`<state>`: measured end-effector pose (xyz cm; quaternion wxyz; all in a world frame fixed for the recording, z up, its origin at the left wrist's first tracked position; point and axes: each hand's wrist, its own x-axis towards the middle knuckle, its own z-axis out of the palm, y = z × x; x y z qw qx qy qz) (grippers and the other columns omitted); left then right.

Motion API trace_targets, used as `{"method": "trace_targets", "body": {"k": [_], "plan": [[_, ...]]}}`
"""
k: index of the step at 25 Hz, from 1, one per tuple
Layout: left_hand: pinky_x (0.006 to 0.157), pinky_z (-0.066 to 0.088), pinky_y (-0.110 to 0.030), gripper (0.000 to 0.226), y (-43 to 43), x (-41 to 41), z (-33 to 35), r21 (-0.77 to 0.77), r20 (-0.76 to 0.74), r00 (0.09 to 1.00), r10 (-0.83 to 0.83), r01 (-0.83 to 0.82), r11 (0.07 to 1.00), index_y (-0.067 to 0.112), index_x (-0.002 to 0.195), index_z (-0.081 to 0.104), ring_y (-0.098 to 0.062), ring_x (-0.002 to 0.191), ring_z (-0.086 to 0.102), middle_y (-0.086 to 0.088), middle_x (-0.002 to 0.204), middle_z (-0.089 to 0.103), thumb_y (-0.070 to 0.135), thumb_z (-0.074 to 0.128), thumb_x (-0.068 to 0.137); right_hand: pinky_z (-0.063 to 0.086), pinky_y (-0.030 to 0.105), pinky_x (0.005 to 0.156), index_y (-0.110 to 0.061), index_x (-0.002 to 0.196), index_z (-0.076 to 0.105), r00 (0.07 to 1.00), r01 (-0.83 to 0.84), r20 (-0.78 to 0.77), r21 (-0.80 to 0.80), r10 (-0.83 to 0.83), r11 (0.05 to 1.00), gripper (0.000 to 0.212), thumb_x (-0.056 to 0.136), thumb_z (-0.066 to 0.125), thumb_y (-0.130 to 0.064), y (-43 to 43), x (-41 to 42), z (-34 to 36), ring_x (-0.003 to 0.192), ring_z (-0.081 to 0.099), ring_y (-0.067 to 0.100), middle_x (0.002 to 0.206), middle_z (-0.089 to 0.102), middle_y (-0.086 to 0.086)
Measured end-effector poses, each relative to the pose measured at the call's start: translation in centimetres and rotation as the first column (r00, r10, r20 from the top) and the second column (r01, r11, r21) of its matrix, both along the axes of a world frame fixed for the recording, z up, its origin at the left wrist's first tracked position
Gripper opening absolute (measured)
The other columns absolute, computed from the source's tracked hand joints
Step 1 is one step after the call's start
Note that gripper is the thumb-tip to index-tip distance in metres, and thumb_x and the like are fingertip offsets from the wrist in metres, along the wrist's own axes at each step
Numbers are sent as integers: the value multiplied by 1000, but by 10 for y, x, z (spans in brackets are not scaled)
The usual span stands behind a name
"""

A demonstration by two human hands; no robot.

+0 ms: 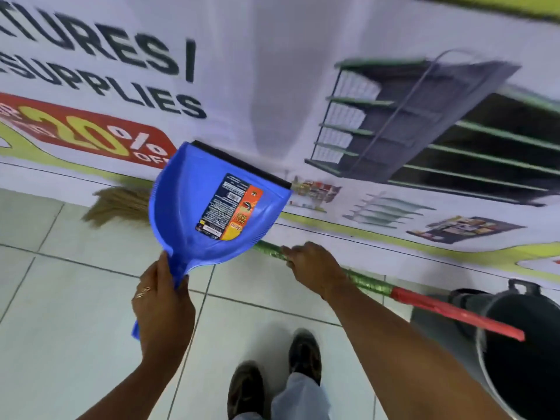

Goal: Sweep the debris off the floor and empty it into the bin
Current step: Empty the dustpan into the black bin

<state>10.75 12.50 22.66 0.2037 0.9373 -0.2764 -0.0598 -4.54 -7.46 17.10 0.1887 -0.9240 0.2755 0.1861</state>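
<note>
Right: one blue dustpan (212,204), handle wrapped tight in the left hand (162,301), pan lifted off the tiled floor (60,313). One broom (363,281), green-and-red shaft clamped in the right hand (312,265), bristles behind the pan by the wall banner (272,71). One dark bin (521,353) at right. Two shoes (304,354) below. Debris: can't tell.

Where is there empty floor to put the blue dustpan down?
Bare tiles lie left of the left hand, below the broom bristles, and between the dustpan and the shoes. It is crowded at right, around the bin and the broom handle.
</note>
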Motion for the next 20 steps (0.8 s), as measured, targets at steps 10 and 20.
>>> {"method": "trace_targets", "body": {"k": [10, 20], "plan": [[81, 49, -64, 56, -1, -14, -225, -42, -84, 996, -20, 17, 999, -20, 121, 48, -60, 94, 57, -40, 108, 60, -20, 69, 69, 50, 39, 88, -31, 130, 56, 944, 323, -59, -39, -325, 946, 39, 93, 49, -19, -67, 16, -254, 110, 60, 36, 118, 67, 15], [80, 49, -61, 63, 13, -49, -248, 114, -244, 967, 77, -50, 992, -11, 128, 48, -55, 98, 59, -35, 115, 59, 9, 63, 69, 46, 35, 98, -10, 131, 55, 818, 576, 3, -8, -576, 818, 47, 86, 46, 1, -30, -50, -257, 122, 54, 31, 133, 57, 17]]}}
